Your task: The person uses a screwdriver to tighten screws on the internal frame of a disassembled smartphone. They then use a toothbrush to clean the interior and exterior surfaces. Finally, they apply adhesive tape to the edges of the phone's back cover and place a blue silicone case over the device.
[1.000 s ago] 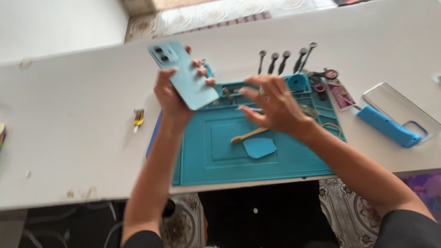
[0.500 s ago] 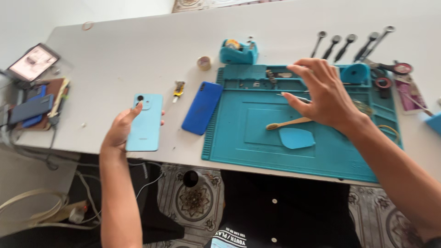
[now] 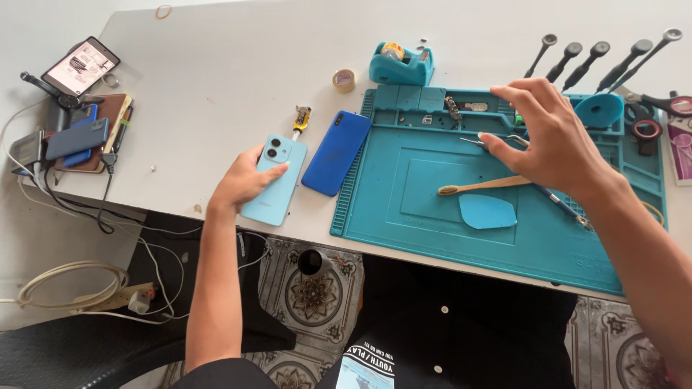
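Note:
My left hand [image 3: 241,181] rests on a light blue phone [image 3: 277,184] that lies face down on the white table, near its front edge. Right beside it lies a dark blue phone [image 3: 336,152]. My right hand [image 3: 551,137] hovers with fingers spread over the teal repair mat [image 3: 404,216], just above metal tweezers [image 3: 497,141] and a wooden-handled brush [image 3: 481,186]. A blue plastic pick [image 3: 487,212] sits on the mat below the brush. I see nothing held in the right hand.
Several screwdrivers [image 3: 591,61] stand at the mat's far edge, beside a teal tape dispenser [image 3: 401,65] and a small tape roll [image 3: 344,80]. At the left, phones and a notebook [image 3: 83,133] are stacked with cables; a power strip [image 3: 133,297] lies on the floor.
The left hand brought the light blue phone down from the air onto the table beside the dark blue one. The right hand stayed over the mat. My view shifted left.

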Tool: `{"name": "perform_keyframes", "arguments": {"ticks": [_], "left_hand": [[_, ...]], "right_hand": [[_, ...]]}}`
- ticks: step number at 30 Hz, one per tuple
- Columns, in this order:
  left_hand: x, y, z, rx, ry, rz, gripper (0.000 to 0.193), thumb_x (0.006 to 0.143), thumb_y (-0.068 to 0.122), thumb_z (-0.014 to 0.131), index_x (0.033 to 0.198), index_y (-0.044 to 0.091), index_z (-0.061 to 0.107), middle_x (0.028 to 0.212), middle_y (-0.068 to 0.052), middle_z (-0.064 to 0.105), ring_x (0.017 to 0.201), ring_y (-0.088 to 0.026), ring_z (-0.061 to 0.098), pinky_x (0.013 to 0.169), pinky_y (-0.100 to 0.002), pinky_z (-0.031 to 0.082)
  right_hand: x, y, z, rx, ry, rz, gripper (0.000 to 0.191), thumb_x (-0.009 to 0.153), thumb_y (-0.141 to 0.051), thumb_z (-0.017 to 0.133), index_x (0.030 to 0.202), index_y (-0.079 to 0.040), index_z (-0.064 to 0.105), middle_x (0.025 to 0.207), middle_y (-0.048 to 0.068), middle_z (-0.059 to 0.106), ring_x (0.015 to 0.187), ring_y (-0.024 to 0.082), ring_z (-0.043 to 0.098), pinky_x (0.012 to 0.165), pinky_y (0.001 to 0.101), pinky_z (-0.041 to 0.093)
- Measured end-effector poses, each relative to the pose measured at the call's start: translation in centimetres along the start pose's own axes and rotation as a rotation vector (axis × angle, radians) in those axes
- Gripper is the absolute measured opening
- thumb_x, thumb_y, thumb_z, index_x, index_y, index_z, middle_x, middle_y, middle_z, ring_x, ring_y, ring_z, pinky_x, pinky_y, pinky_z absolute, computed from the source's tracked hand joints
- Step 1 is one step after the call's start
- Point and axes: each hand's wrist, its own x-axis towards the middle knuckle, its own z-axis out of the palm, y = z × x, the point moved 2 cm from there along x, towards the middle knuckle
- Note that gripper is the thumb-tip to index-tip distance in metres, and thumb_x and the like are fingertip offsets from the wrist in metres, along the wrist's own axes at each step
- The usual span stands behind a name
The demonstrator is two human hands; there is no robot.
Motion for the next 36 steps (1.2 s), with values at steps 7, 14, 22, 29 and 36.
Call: {"name": "perform_keyframes", "arguments": {"ticks": [7, 14, 22, 29, 36], "left_hand": [[1.8, 0.3, 0.9, 0.193, 0.136, -0.028, 0.053, 0.083, 0.029, 0.083, 0.124, 0.001, 0.065, 0.108, -0.014, 0.074, 0.093, -0.023, 0.074, 0.082, -0.036, 0.058], [-0.2, 2.7, 0.1, -0.034, 0.238, 0.074, 0.051, 0.087, 0.023, 0.082, 0.126, -0.001, 0.059, 0.108, -0.012, 0.072, 0.094, -0.020, 0.073, 0.078, -0.033, 0.061], [1.6, 11.5, 8.5, -1.098, -0.310, 0.390, 0.046, 0.106, 0.018, 0.057, 0.148, 0.004, 0.048, 0.132, -0.020, 0.066, 0.117, -0.039, 0.071, 0.093, -0.060, 0.065], [6.5, 16.8, 16.9, -1.272, -0.824, 0.319, 0.074, 0.097, 0.075, 0.034, 0.159, 0.033, 0.037, 0.121, -0.020, 0.063, 0.101, -0.033, 0.070, 0.083, -0.058, 0.064], [7.9, 17.3, 19.6, -1.576, -0.838, 0.180, 0.093, 0.086, 0.090, 0.023, 0.151, 0.027, 0.043, 0.116, -0.019, 0.065, 0.096, -0.038, 0.070, 0.079, -0.064, 0.062]], "right_hand": [[0.1, 0.4, -0.5, -0.075, -0.024, -0.041, 0.059, 0.091, -0.033, 0.080, 0.139, -0.003, 0.063, 0.131, 0.017, 0.059, 0.125, 0.034, 0.059, 0.108, 0.0482, 0.049], [-1.3, 4.5, -2.7, 0.010, -0.709, 0.491, 0.035, 0.075, -0.036, 0.091, 0.103, -0.017, 0.084, 0.096, 0.007, 0.074, 0.095, 0.025, 0.069, 0.083, 0.0391, 0.058], [-1.3, 4.6, -1.3, 0.151, -0.363, 0.013, 0.016, 0.087, -0.009, 0.066, 0.099, -0.005, 0.076, 0.092, 0.006, 0.071, 0.085, 0.019, 0.065, 0.075, 0.0347, 0.052], [-0.5, 3.5, -2.0, 0.376, -0.120, 0.394, 0.020, 0.110, -0.017, 0.050, 0.114, -0.001, 0.061, 0.074, 0.004, 0.055, 0.061, 0.010, 0.046, 0.053, 0.0306, 0.038], [-0.3, 3.6, -0.1, 0.451, -0.267, 0.347, 0.019, 0.098, -0.014, 0.063, 0.108, -0.004, 0.076, 0.060, -0.005, 0.058, 0.049, 0.005, 0.041, 0.041, 0.0271, 0.032]]}}
